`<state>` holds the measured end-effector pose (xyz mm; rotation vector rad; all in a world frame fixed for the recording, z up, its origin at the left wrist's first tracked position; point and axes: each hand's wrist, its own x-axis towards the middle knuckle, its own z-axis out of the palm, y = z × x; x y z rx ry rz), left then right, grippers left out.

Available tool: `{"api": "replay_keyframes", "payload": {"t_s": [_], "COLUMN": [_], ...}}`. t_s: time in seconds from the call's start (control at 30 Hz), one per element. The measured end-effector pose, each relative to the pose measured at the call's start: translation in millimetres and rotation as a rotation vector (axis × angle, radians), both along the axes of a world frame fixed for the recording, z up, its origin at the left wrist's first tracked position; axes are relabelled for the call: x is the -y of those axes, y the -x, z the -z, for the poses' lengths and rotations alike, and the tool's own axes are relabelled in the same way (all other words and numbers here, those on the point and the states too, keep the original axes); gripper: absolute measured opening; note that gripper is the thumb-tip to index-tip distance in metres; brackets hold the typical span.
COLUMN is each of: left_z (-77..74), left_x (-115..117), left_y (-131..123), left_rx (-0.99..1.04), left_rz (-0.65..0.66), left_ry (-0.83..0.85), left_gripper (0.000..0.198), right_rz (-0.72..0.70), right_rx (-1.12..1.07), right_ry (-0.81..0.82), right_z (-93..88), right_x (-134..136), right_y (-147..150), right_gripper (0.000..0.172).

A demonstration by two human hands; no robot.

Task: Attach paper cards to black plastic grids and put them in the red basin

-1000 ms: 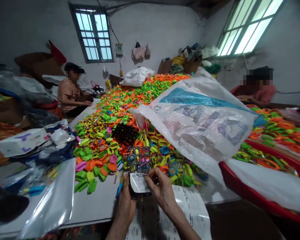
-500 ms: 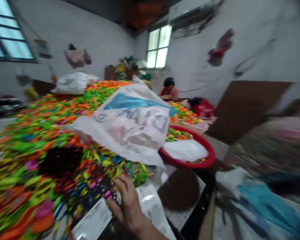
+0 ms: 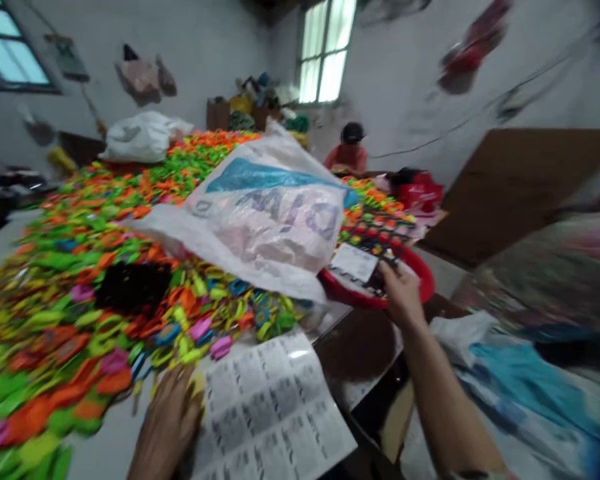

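The right hand (image 3: 401, 293) is extended over the rim of the red basin (image 3: 427, 283), fingers closed on a black grid with a white label card (image 3: 361, 264); the card sits just above the basin's contents. The left hand (image 3: 167, 423) lies flat and open on the bench (image 3: 100, 460), touching the left edge of the printed sheet (image 3: 275, 407) and holding nothing.

Risks, as judged:
- The view is blurred; a release near the rim could tip the card off the basin.
- The large plastic bag (image 3: 270, 220) overhangs the basin and may snag it.
- The sheet overhangs the bench edge; lifting the left hand could let it slide.
- Loose coloured plastic pieces (image 3: 80, 267) lie beside the left hand.
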<state>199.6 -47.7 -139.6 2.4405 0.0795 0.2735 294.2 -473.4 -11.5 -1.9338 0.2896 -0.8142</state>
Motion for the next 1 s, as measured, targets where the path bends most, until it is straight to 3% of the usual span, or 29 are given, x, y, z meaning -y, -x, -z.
{"api": "replay_keyframes", "payload": {"t_s": [0.03, 0.1, 0.17, 0.2, 0.23, 0.3, 0.33, 0.37, 0.43, 0.5, 0.7, 0.83, 1.0], "left_z": [-2.3, -9.0, -17.0, -20.7, -23.7, -26.6, -26.5, -25.6, -22.5, -19.9, -20.2, -19.7, -14.2], "left_x": [-3.1, -3.5, 2.6, 6.8, 11.2, 18.3, 20.4, 21.1, 18.7, 12.1, -13.5, -14.1, -0.5], "left_y": [-0.3, -4.7, -12.8, -17.1, -21.0, -26.8, -28.5, -29.2, -28.5, -25.5, -16.9, -18.6, -16.5], "left_rx": [-0.013, -0.092, -0.221, -0.281, -0.329, -0.382, -0.392, -0.398, -0.405, -0.394, -0.422, -0.447, -0.487], "left_rz": [0.035, 0.083, 0.106, 0.114, 0.123, 0.139, 0.141, 0.138, 0.124, 0.105, 0.031, 0.020, -0.048], "left_ry": [-0.092, -0.228, -0.297, -0.312, -0.317, -0.315, -0.311, -0.303, -0.259, -0.171, 0.232, 0.499, 0.764], "left_gripper": [0.046, 0.048, 0.051, 0.052, 0.052, 0.050, 0.048, 0.047, 0.045, 0.042, 0.019, 0.023, 0.029], "right_rz": [0.037, 0.274, 0.320, 0.235, 0.058, -0.531, -0.774, -0.920, -1.049, -1.101, -1.182, -1.132, -1.005], "right_rx": [-0.066, -0.145, -0.029, 0.048, 0.103, 0.178, 0.163, 0.105, -0.043, -0.162, -0.098, 0.021, 0.318], "right_ry": [0.007, 0.270, 0.450, 0.476, 0.492, 0.563, 0.614, 0.656, 0.719, 0.746, 0.588, 0.709, 0.806], "right_z": [6.6, 24.3, 43.4, 52.4, 60.8, 75.8, 82.7, 89.5, 102.9, 115.5, 130.8, 129.1, 140.1], "right_x": [11.8, 17.4, -4.8, -26.9, -55.4, -124.7, -160.4, -193.4, -244.1, -269.6, -261.3, -259.0, -250.5], "right_y": [-5.5, -6.2, 6.5, 15.7, 24.8, 36.9, 38.5, 37.4, 30.8, 24.9, 26.8, 31.8, 37.7], "right_gripper": [0.066, 0.073, 0.067, 0.057, 0.046, 0.029, 0.027, 0.026, 0.023, 0.019, 0.016, 0.013, 0.030]}}
